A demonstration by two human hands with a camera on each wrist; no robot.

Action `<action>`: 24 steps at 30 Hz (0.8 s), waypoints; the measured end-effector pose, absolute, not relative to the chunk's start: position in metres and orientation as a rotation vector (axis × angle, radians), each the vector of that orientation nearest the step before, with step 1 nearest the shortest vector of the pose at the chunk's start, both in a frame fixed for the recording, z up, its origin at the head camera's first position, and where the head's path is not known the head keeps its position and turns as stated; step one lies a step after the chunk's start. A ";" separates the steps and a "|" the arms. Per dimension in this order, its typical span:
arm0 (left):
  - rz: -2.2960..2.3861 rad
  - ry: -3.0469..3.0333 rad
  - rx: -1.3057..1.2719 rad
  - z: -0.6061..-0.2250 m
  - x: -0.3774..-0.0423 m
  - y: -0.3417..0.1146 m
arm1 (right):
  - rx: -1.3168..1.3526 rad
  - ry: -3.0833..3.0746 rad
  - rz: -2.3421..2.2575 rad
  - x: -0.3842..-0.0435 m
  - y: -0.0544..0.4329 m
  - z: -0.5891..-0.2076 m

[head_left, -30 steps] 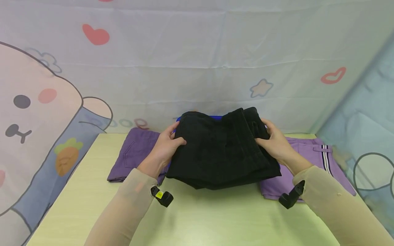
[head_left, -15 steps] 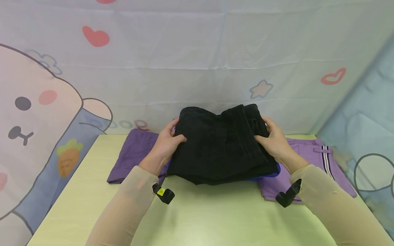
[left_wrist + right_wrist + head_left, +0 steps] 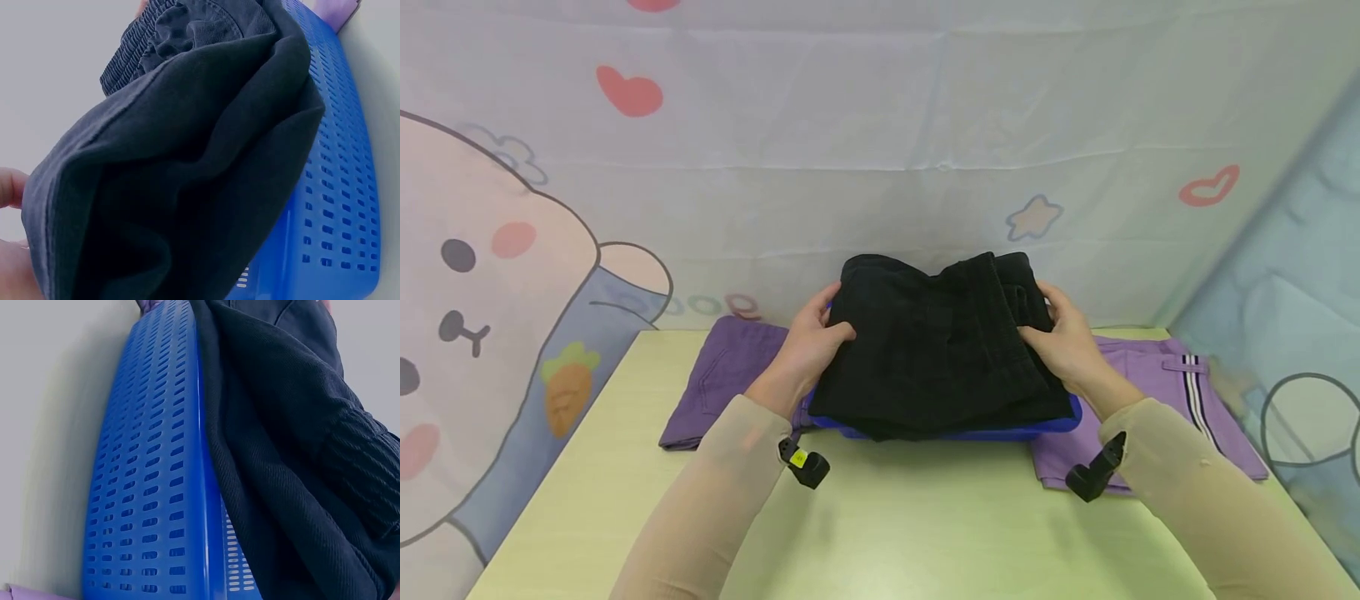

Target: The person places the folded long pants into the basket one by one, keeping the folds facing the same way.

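Folded black trousers [image 3: 936,350] are being held over the blue basket [image 3: 140,481], pinched at opposite sides by the left hand [image 3: 808,346] and right hand [image 3: 1066,340]. Snagging on the near rim [image 3: 1054,425] is perhaps being risked by the overhanging edge [image 3: 898,429], and unfolding by any uneven release.

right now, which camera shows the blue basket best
The right wrist view, where the blue basket shows a large slotted wall, mostly uncovered. The left wrist view shows a narrower slotted stretch; the head view, only bits of edge around the black garment.
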State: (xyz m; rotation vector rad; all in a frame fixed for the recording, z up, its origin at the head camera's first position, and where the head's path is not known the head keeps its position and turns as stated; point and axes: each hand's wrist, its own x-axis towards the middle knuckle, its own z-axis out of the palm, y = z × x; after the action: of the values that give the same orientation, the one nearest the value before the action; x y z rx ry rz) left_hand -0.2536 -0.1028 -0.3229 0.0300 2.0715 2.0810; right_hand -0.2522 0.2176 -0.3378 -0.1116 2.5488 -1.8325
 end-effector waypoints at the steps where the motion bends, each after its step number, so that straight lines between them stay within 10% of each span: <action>1: 2.075 2.080 0.027 -0.323 -0.254 -0.102 | -0.107 2.552 -1.831 -0.253 0.217 -0.339; 24: 2.022 2.182 -0.037 -0.345 -0.261 -0.102 | -0.054 2.640 -1.755 -0.259 0.214 -0.354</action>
State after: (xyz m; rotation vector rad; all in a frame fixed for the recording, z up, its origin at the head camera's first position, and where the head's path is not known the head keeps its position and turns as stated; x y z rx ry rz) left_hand -0.2615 -0.1022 -0.3448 -0.0371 2.1817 2.0216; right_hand -0.2587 0.2143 -0.3536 -0.0544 2.6398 -1.7551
